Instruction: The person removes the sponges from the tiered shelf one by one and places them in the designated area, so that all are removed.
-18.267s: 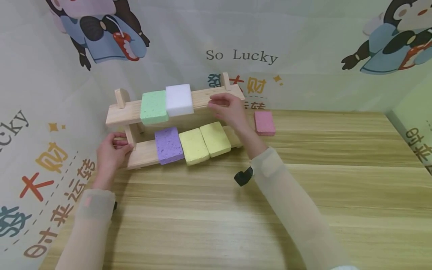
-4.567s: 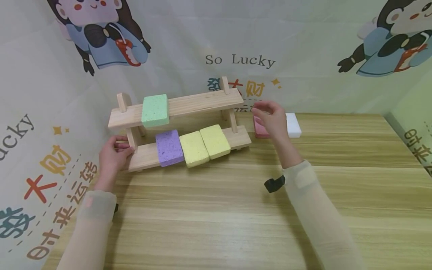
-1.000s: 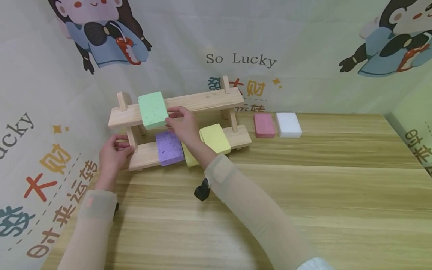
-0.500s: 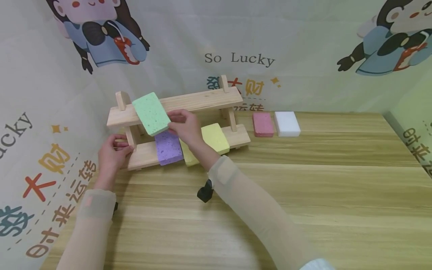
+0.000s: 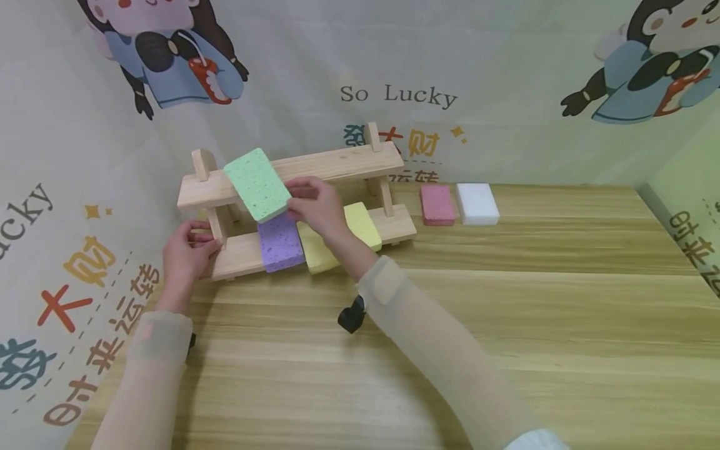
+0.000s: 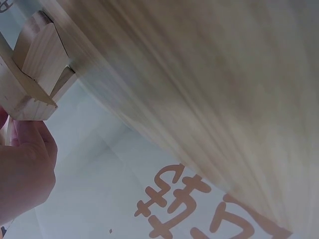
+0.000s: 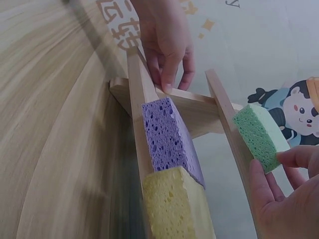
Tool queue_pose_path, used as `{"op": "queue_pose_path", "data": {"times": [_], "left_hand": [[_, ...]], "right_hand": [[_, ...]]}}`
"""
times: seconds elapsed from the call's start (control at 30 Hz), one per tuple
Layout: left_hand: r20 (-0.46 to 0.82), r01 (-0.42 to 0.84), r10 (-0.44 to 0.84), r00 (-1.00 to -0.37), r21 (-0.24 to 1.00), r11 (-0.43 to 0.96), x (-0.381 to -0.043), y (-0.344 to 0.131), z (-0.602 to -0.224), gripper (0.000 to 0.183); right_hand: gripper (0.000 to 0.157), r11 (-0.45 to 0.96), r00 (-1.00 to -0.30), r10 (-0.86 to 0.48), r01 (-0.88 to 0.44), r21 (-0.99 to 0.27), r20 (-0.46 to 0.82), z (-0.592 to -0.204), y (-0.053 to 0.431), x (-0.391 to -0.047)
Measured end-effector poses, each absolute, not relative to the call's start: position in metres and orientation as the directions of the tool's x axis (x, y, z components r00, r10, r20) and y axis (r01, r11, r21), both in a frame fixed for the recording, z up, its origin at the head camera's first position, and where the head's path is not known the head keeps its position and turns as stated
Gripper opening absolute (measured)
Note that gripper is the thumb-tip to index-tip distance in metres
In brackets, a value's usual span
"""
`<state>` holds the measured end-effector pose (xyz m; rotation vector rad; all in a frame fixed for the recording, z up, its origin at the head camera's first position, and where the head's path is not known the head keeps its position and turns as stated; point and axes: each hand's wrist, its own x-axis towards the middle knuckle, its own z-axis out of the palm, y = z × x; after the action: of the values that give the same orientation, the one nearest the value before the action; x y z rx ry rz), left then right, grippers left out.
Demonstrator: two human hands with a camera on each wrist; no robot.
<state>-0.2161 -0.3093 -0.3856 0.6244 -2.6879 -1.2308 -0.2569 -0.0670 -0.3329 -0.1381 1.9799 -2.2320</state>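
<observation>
My right hand (image 5: 320, 209) pinches a green sponge (image 5: 257, 184) by its right edge. The sponge sits turned at an angle over the left part of the upper shelf of a wooden rack (image 5: 337, 164), jutting past the front edge. Around the rack's left upright, just above the lower shelf, my left hand (image 5: 187, 256) keeps a grip with thumb and fingers. A purple sponge (image 5: 279, 247) and two yellow sponges (image 7: 172, 204) lie side by side on the lower shelf; my right arm partly covers the yellow ones in the head view.
On the table (image 5: 506, 350), right of the rack, lie a pink sponge (image 5: 437, 205) and a white sponge (image 5: 478, 204), close together. A printed cloth (image 5: 495, 56) hangs behind and along the sides.
The white sponge went from the upper shelf to the table beside the pink one. Over the last second the green sponge has turned askew and shifted toward the shelf's front. My left hand stays put.
</observation>
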Motion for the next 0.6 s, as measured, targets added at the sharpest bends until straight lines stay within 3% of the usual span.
{"op": "queue_pose_path", "data": {"times": [0.6], "left_hand": [[-0.039,-0.295,-0.404,-0.914,0.748,0.594,-0.216,-0.309,-0.385,0.045]], "right_hand": [[0.036,-0.115,-0.981,-0.182,0.085,-0.990,-0.063,-0.331,-0.035,-0.259]]}}
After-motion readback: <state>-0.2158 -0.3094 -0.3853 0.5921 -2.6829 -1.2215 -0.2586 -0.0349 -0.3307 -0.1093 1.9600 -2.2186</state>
